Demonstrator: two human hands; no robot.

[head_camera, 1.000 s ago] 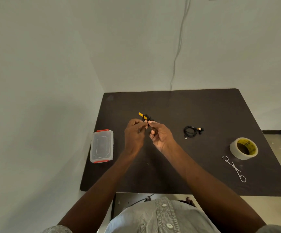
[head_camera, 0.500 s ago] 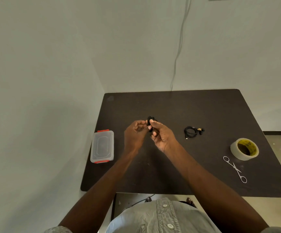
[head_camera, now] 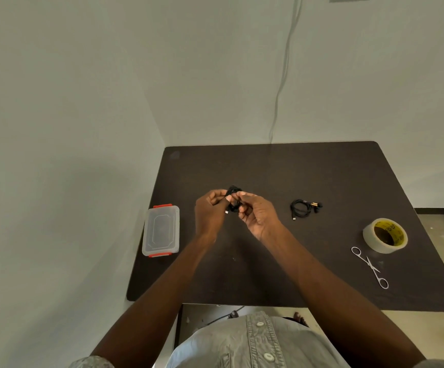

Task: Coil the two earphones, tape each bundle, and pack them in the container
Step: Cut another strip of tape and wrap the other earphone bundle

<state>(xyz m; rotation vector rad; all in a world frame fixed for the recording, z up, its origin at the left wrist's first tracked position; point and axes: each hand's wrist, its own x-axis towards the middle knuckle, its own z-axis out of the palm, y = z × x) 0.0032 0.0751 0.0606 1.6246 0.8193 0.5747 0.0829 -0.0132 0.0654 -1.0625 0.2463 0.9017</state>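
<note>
A coiled black earphone bundle [head_camera: 233, 199] is pinched between my left hand [head_camera: 210, 212] and my right hand [head_camera: 258, 215] above the middle of the dark table [head_camera: 282, 171]. Much of the bundle is hidden by my fingers. A second black earphone [head_camera: 304, 207], loosely coiled with gold-tipped buds, lies on the table to the right of my hands. The clear plastic container [head_camera: 161, 231] with red clips sits lidded at the table's left edge. A roll of clear tape [head_camera: 385, 235] and small silver scissors [head_camera: 370, 266] lie at the right.
The table stands in a corner, with a wall along its left side and another behind it. A thin cable [head_camera: 282, 75] hangs down the back wall. The table's front edge is close to my body.
The yellow-orange part seen sticking out above my fingers a second ago is no longer visible. The bundle now looks all black and tighter between my fingers. My hands stayed in nearly the same place.
</note>
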